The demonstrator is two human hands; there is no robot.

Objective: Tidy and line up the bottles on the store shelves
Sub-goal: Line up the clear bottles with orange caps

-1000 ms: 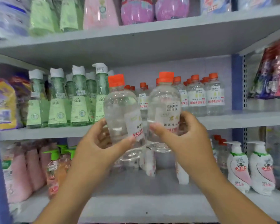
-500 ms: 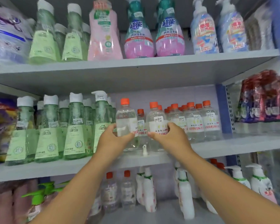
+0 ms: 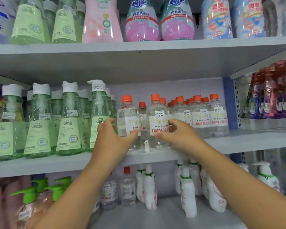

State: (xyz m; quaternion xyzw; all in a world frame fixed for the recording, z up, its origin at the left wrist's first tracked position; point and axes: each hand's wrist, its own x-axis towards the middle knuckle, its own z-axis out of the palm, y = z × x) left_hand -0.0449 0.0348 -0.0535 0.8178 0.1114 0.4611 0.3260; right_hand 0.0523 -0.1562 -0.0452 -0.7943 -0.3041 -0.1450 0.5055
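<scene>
Two clear bottles with orange caps stand upright at the front of the grey middle shelf [image 3: 238, 141]. My left hand [image 3: 112, 139] grips the left bottle [image 3: 127, 116], thumb across its white label and fingers round its left side. My right hand [image 3: 180, 138] grips the right bottle [image 3: 157, 113], fingers curled round its right side. A small gap separates the two, with a third like bottle [image 3: 142, 109] behind it. To the right stands a row of several matching bottles [image 3: 201, 118].
Tall green bottles [image 3: 69, 123] with white caps crowd the shelf just left of my left hand. A small white peg [image 3: 146, 144] sticks up at the shelf front between the two bottles. Detergent bottles [image 3: 142, 22] fill the top shelf; white pump bottles [image 3: 187, 192] stand below.
Both hands carried the two clear bottles up from in front of the lower shelf and set them on the middle shelf. The view has tilted upward.
</scene>
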